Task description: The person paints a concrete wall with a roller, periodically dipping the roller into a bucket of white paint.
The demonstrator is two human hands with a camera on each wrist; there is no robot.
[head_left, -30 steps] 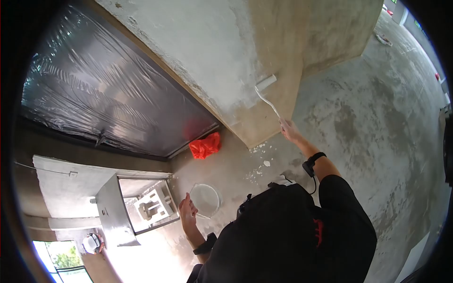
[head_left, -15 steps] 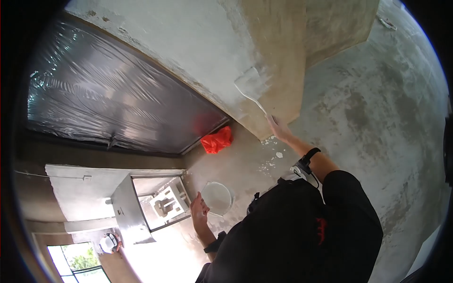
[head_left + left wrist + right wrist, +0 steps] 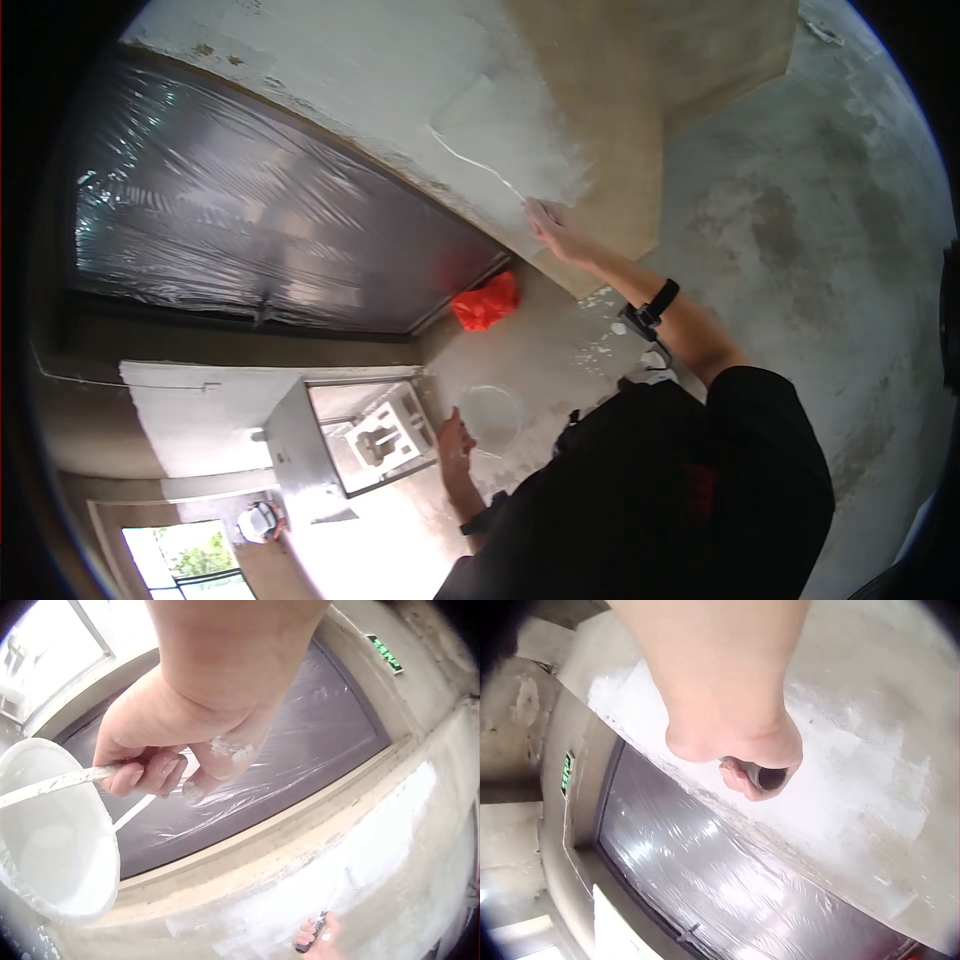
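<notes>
My right hand [image 3: 553, 230] grips the handle of a paint roller, whose thin white frame [image 3: 478, 163] reaches up to a pale roller head on the wall [image 3: 590, 130]. The head blends into the fresh white coat around it. In the right wrist view, the dark butt of the roller handle [image 3: 771, 778] shows within the curled fingers. My left hand [image 3: 169, 754] holds the paint-smeared handle of a white bucket [image 3: 64, 859], fingers curled round it. White smudges mark the left thumb and palm. From the head view, the bucket hangs beside the left hand.
Plastic film [image 3: 290, 220] covers a large dark-framed opening left of the wall. A red bag [image 3: 487, 301] lies at its corner. White splashes [image 3: 597, 350] dot the floor. A grey door [image 3: 308, 440] stands open, and a person in a white helmet [image 3: 258, 522] is far off.
The right hand and roller have moved up and left across the wall, onto the whiter area. The left hand keeps hold of the bucket. The head view has shifted slightly.
</notes>
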